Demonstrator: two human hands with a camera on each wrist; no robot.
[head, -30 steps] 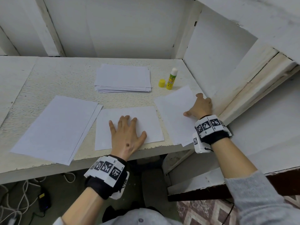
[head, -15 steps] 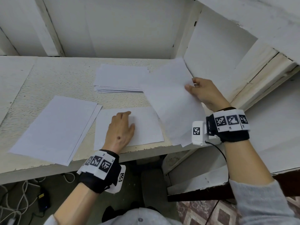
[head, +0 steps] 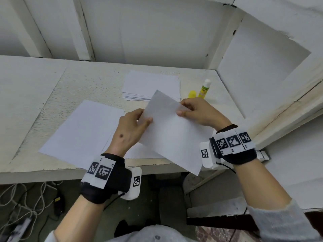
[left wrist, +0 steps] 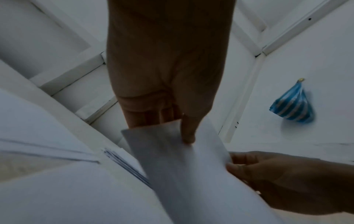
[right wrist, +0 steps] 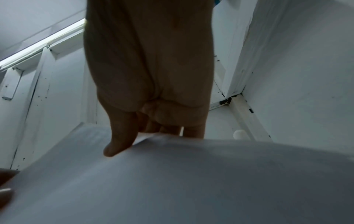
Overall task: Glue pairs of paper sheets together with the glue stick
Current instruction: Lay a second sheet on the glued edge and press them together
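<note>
Both hands hold one white paper sheet [head: 173, 133] lifted and tilted above the front edge of a white table [head: 52, 95]. The left hand [head: 130, 131] pinches the sheet's left edge, thumb on top and fingers underneath. The right hand [head: 197, 112] pinches its far edge, thumb on top and fingers curled behind. Directly under the held sheet, another sheet [head: 139, 152] lies flat on the table, mostly hidden. Just left of the left hand lies a larger pair of sheets [head: 82, 131], slightly offset from each other. Beyond the grip sits a neat paper stack [head: 150, 84]. Just beyond the right hand, the glue stick [head: 204, 89] stands upright with its white tip uncovered, and its yellow cap [head: 192, 93] rests beside it. From the left wrist view, a blue striped bag [left wrist: 293, 104] hangs on the wall.
</note>
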